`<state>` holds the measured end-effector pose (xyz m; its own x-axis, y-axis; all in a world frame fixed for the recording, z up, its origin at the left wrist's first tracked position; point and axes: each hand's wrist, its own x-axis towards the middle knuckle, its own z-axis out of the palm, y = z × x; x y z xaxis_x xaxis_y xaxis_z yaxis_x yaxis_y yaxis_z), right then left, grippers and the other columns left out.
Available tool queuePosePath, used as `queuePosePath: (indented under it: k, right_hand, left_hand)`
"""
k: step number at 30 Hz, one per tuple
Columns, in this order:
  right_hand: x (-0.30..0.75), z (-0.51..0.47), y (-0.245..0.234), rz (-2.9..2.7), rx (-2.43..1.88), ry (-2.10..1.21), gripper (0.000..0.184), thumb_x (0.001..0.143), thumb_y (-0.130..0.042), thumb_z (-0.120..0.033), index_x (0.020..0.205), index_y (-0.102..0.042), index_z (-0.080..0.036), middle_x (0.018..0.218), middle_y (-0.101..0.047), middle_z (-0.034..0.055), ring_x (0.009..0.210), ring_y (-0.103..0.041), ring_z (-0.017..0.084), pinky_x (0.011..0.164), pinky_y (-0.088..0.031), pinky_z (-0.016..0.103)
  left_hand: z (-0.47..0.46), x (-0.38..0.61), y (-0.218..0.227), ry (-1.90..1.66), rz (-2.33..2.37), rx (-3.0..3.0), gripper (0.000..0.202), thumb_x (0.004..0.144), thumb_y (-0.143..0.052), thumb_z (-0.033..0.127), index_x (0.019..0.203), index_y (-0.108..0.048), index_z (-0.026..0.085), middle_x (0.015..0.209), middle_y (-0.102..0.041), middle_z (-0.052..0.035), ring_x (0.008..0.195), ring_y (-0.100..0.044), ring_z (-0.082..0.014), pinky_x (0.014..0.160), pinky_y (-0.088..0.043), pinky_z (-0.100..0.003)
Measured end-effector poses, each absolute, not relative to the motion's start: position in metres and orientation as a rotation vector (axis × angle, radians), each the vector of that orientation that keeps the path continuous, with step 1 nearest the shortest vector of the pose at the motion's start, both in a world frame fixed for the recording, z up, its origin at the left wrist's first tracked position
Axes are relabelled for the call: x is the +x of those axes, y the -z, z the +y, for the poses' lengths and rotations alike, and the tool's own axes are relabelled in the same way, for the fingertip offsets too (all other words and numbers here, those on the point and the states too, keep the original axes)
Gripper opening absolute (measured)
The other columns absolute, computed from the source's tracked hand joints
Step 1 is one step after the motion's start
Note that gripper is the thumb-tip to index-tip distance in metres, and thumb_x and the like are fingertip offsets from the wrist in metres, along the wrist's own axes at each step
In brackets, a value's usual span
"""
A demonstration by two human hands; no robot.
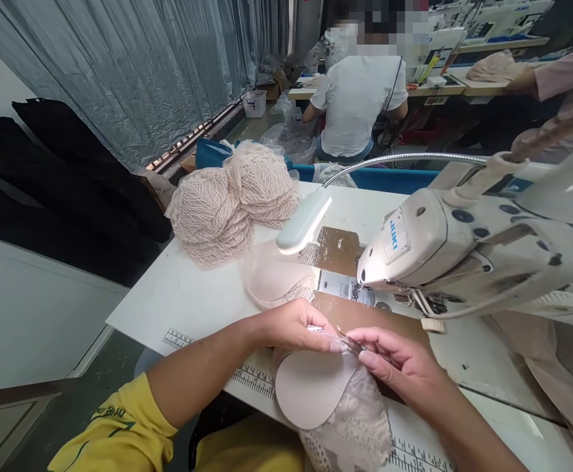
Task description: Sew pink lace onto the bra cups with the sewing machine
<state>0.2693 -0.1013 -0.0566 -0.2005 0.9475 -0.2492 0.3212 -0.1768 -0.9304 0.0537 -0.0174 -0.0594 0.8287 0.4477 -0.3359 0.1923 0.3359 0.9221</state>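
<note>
Beige foam cup (311, 387): lies dome-up at the near edge of the table (193, 295), in front of the sewing machine (463, 242) and nearer the person than its needle end.
Lace overlay (360, 419): drapes under and off the cup on the side away from the machine's needle end; its top edge runs along the cup's rim between the two hands.
Left hand (291, 326): fingers curled in, thumb and fingertips pinching the lace edge down on the rim, on the cup's far-left side from the machine.
Right hand (399, 364): thumb and forefinger closed on the same edge, other fingers loosely stretched; something thin shows in the pinch, too small to tell what.
Doing it well (judgement): keep both pinches close together, lace flat and unstretched, its edge following the rim so no pucker forms.
Lamp (303, 223): on a bent neck from behind the machine, head over the needle plate.
Second cup (276, 278): just left of the needle plate, apart from both hands.
Lace cup stacks (232, 203): far left of the machine.
Count: two hands, two loose cups, two stacks (pieces uncountable), one machine, one lamp, one person in white (358, 105) beyond the machine.
</note>
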Motion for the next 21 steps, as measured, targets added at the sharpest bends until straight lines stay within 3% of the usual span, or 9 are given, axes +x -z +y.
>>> queuePosePath:
  k: [5,21]
  right_hand:
    - [0.259,-0.098,0.052,-1.576,-1.453,-1.358,0.034,0.082,-0.058,-0.048,0.102,-0.069,-0.023,0.102,-0.071,0.0068,0.091,-0.065,0.024,0.079,-0.052,0.033]
    - [0.257,-0.095,0.048,-1.727,-1.452,-1.33,0.031,0.086,-0.054,-0.045,0.105,-0.069,-0.026,0.102,-0.071,0.0056,0.092,-0.065,0.023,0.081,-0.051,0.036]
  left_hand:
    - [-0.018,0.055,0.056,-0.123,0.633,1.242,0.037,0.071,-0.075,0.045,0.082,-0.071,0.01,0.061,-0.049,0.0031,0.056,-0.038,-0.0063,0.05,-0.027,-0.02]
    - [-0.02,0.056,0.054,-0.111,0.651,1.281,0.039,0.068,-0.075,0.049,0.071,-0.065,0.01,0.057,-0.042,0.005,0.052,-0.034,-0.0055,0.047,-0.024,-0.02]
